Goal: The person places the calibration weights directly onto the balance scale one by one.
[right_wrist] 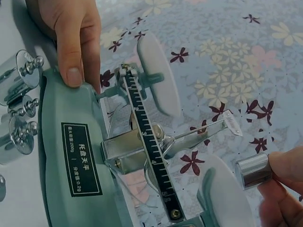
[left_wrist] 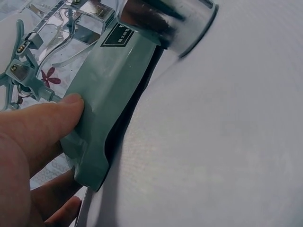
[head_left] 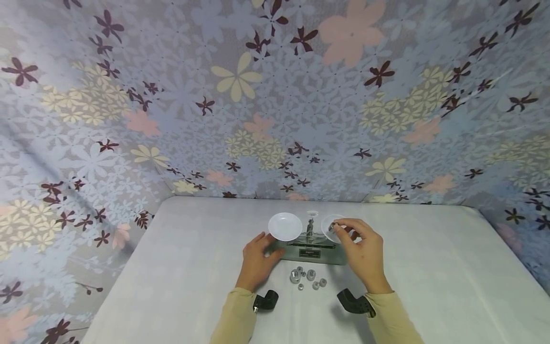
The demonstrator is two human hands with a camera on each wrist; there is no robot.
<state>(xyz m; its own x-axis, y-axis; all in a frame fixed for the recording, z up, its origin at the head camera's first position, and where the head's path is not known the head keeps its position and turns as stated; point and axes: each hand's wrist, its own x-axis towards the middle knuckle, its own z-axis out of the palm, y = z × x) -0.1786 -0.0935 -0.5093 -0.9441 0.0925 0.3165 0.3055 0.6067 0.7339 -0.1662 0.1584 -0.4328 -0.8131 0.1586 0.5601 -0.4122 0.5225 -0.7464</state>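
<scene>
Plainly, I'm at a pale table (head_left: 193, 258) with rounded far corners, and a floral covering (head_left: 279, 110) rises behind it and runs along both sides, blue-grey with pink, cream and dark red blooms and a shadowed crease on the left. On the table stands a green balance (head_left: 292, 253). My left hand (head_left: 258, 260) grips its left end, thumb on the front slope, fingers round the end and partly out of sight behind it. My right hand (head_left: 364, 251) pinches a shiny metal weight (right_wrist: 254, 171) between thumb and fingers at the right pan (right_wrist: 232, 194); I cannot tell whether the metal touches the dish. The left pan (head_left: 285, 227) faces up beside it, bare. Near me, in front of the base, several loose weights (head_left: 311, 274) sit in a cluster, their markings too small to read.

My hand covers part of the right pan in the head view, and the lower edge cuts off my tan sleeves (head_left: 240, 306) and the table's near side. In the left wrist view a blurred cylinder (left_wrist: 165, 23) is cropped by the top edge and hides some of the label (left_wrist: 120, 35).
</scene>
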